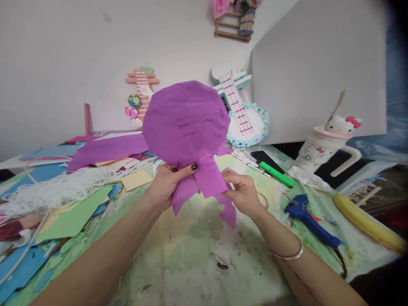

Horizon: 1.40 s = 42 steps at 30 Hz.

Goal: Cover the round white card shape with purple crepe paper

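Note:
A round disc covered in purple paper (186, 121) is held upright above the table, its surface lightly creased. My left hand (164, 185) grips its lower edge, thumb pressed on the front and the other fingers hidden behind. From the bottom of the disc hang several loose purple paper flaps (210, 178) with ragged ends. My right hand (242, 191) is closed in a pinch at the right side of one flap. Lower down, another torn purple piece (228, 212) dangles beneath that hand.
At right lie a blue glue gun (314, 221), a banana-shaped yellow object (366, 221), a green-handled tool (276, 174) and a lidded tumbler (321, 148). Coloured paper sheets (73, 212) and tangled white string (73, 187) cover the left. Behind stands a banjo-shaped craft (244, 121).

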Tool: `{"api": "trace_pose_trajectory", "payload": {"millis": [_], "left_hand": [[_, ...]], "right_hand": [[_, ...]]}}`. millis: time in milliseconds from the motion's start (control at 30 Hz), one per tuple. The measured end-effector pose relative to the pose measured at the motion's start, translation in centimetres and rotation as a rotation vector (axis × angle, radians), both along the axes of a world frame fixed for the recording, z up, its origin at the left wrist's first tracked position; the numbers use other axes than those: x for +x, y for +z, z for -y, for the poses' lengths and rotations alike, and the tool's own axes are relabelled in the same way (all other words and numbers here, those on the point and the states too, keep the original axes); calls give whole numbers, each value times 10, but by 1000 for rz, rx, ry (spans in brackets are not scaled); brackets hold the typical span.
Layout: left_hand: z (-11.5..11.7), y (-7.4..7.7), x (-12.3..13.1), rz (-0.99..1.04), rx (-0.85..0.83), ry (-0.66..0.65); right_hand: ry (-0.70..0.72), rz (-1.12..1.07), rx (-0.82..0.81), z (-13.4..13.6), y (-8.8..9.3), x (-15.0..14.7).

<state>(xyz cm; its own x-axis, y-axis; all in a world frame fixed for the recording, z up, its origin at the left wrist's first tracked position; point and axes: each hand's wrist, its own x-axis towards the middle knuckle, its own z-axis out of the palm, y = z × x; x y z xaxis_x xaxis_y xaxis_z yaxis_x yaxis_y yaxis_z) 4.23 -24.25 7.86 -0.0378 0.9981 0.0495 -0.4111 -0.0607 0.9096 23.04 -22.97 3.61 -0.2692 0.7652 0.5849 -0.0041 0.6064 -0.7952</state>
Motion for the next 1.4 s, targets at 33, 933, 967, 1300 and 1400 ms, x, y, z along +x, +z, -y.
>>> {"api": "trace_pose_trajectory", "payload": {"millis": [33, 933, 967, 1300, 1400], "left_hand": [[0, 0, 0, 4, -13, -8], [3, -15, 8, -82, -72, -203], [3, -15, 8, -86, -78, -208], [4, -17, 10, -143, -92, -224], [3, -19, 9, -173, -104, -216]], "right_hand": [[-16, 1, 45, -1, 0, 0], [-59, -111, -251, -4, -4, -2], [-61, -119, -252, -5, -3, -2], [-4, -242, -378, -9, -4, -4], [118, -302, -445, -8, -5, -3]]}}
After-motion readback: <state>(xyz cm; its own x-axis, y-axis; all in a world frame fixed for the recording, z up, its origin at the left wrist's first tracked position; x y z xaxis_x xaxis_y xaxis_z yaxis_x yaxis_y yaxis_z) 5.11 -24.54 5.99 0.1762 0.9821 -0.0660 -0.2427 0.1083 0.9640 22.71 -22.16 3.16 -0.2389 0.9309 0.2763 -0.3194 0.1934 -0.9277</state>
